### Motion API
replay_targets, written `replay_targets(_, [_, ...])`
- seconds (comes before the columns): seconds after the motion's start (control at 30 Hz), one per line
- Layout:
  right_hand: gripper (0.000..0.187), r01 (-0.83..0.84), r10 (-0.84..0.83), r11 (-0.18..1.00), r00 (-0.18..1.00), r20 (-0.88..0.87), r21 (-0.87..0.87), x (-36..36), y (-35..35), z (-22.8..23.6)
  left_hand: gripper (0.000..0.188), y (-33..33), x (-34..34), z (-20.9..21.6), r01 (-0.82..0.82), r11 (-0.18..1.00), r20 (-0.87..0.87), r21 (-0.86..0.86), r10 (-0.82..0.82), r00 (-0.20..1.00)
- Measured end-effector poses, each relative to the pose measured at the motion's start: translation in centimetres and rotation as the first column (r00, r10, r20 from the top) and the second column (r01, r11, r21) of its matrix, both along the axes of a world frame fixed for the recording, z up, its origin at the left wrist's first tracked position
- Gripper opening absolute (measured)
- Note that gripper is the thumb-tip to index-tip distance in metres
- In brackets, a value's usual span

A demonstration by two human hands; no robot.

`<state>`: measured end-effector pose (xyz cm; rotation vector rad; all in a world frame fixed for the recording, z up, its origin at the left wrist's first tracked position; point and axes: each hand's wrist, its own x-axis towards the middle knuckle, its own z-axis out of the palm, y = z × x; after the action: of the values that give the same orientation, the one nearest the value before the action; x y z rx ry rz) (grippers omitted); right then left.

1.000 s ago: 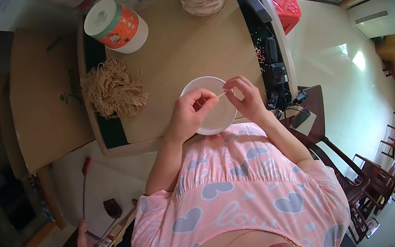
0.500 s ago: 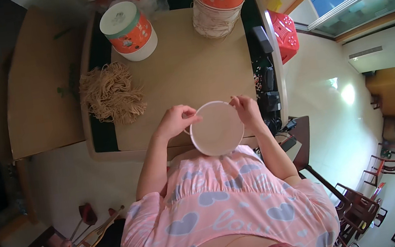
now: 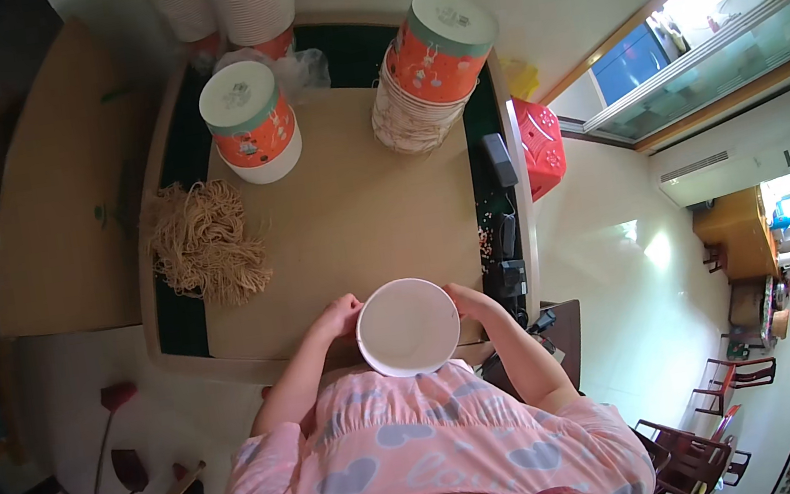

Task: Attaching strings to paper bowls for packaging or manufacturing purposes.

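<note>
Frankly, the weak spot from where I stand is the grip on the white tub [image 3: 408,328]. It sits at the near edge of the bench [image 3: 198,367], right in front of the pink top [image 3: 412,437], with its mouth facing up. If one hand slackened while the other pushed, the tub could slew sideways or drop toward the lap, since only its sides seem to be minded. Its wall looks thin, so a hard squeeze from both sides might buckle the rim. The right forearm also passes near the black adapters [image 3: 513,277] and their cables; an elbow swung outward could snag one. The strings [image 3: 208,245] lie in a loose heap, and pulling one out carelessly would probably tangle the rest.

As for where it is, the tub lies between the two hands. The left hand [image 3: 342,316] is curled just at its upper left side, the right hand [image 3: 467,301] just at its upper right. The fingertips are mostly tucked out of sight, so I can't fairly tell whether either hand pinches the rim, holds a string or merely rests there. The strings are well apart from both, off beyond the left hand.
</note>
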<state>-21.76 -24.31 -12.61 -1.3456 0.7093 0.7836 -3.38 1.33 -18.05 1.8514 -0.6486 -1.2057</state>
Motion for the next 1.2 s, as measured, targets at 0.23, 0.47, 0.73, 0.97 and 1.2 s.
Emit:
replay_targets(0.23, [0.036, 0.097, 0.119, 0.833, 0.931, 0.346, -0.545, 7.3, -3.7, 18.7, 0.044, -7.0, 5.7, 16.3, -0.073, 0.932, 0.318, -0.356, 0.194, 0.928])
replay_targets(0.47, [0.033, 0.842, 0.393, 0.344, 0.273, 0.878, -0.416, 16.7, -11.5, 35.3, 0.058, -17.8, 13.8, 40.6, 0.371, 0.607, 0.71, -0.703, 0.561, 0.426])
replay_targets(0.73, [0.043, 0.845, 0.29, 0.44, 0.188, 0.938, -0.305, 22.1, -20.1, 27.6, 0.053, -25.6, 19.2, 35.7, 0.476, 0.667, 0.817, -0.573, 0.506, 0.275])
replay_targets(0.97, [0.031, 0.809, -0.002, 0.449, 0.426, 0.905, -0.38, 10.2, -15.5, 11.7, 0.046, -16.2, 19.3, 26.4, 0.141, 0.881, 0.885, -0.452, 0.423, 0.197])
replay_targets(1.2, [0.02, 0.74, -0.405, 0.61, 0.598, 0.692, -0.283, 2.3, -8.0, 4.9, 0.023, -7.9, 24.4, 23.7, -0.119, 0.989, 0.99, -0.092, 0.104, 0.099])
